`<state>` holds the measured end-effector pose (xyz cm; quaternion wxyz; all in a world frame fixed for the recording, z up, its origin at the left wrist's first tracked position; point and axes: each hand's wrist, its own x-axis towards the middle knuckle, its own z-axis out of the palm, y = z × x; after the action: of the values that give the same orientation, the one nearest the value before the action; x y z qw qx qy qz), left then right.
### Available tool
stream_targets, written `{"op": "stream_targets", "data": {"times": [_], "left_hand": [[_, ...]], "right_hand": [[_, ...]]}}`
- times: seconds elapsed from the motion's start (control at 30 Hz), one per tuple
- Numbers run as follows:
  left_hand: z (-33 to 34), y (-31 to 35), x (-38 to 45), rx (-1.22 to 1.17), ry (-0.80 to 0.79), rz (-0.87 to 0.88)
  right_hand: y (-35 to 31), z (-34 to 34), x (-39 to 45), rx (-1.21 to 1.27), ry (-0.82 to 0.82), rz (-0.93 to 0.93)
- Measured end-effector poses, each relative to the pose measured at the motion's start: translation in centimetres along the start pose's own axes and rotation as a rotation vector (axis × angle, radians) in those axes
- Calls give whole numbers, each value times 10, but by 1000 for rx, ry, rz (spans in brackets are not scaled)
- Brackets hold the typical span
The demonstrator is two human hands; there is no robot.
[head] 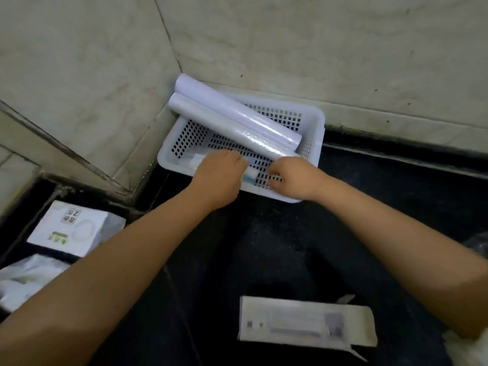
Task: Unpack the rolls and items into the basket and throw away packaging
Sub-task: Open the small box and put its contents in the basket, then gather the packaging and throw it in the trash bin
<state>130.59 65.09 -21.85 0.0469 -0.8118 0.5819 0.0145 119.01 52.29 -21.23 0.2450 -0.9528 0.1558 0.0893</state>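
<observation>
A white perforated basket (315,120) sits on the dark counter in the wall corner. Two pale rolls lie slanted across it, the rear roll (235,104) and the front roll (224,122), their left ends sticking out over the rim. Both my hands reach into the basket's near side. My left hand (221,175) has its fingers curled over a white and teal item (250,177) on the basket floor. My right hand (293,178) has curled fingers at that item's right end; the contact is hidden. A small white piece (198,158) lies left of my left hand.
An opened flat white carton (306,323) lies on the dark counter near me. A white printed box (71,228) and crumpled clear plastic (23,278) lie at the left. More plastic (478,244) shows at the right edge. Stone walls close the corner behind the basket.
</observation>
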Motion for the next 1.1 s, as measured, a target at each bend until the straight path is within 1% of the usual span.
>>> {"op": "stream_targets", "data": {"times": [0.1,0.17,0.2,0.27,0.33,0.43,0.53,0.6,0.67,0.77,0.83,0.93,0.97,1.0,1.03,1.1], "left_hand": [[-7,37,-39,-137,142,78],[-7,62,-70,-220,177,128],[-5,74,-85,-254,129,150],[3,98,-111,-265,-62,164],[13,113,-132,-217,-233,177],[23,130,-152,-146,-354,212],[32,139,-155,-76,-400,182],[35,144,-153,-77,-399,127],[36,148,-149,-127,-388,69],[29,159,-143,-226,-316,-2],[23,171,-135,-280,-262,-40],[16,195,-118,-380,-178,-115],[13,204,-113,-410,-155,-135],[11,214,-109,-439,-130,-150],[9,225,-105,-462,-107,-154],[5,250,-101,-496,-59,-142]], "right_hand": [[2,2,-41,-107,93,-35],[7,9,-78,-100,198,-59],[9,14,-99,-90,244,-58],[14,28,-142,-66,299,-27],[21,43,-182,-34,272,51],[32,69,-227,36,170,181],[39,89,-254,89,128,319],[41,100,-264,145,103,384],[43,108,-270,164,76,406],[50,105,-280,144,114,454],[60,95,-289,123,222,519],[84,72,-307,85,479,631],[95,64,-314,53,529,667],[107,56,-321,3,529,709],[120,49,-329,-59,481,758],[146,39,-351,-155,323,854]]}}
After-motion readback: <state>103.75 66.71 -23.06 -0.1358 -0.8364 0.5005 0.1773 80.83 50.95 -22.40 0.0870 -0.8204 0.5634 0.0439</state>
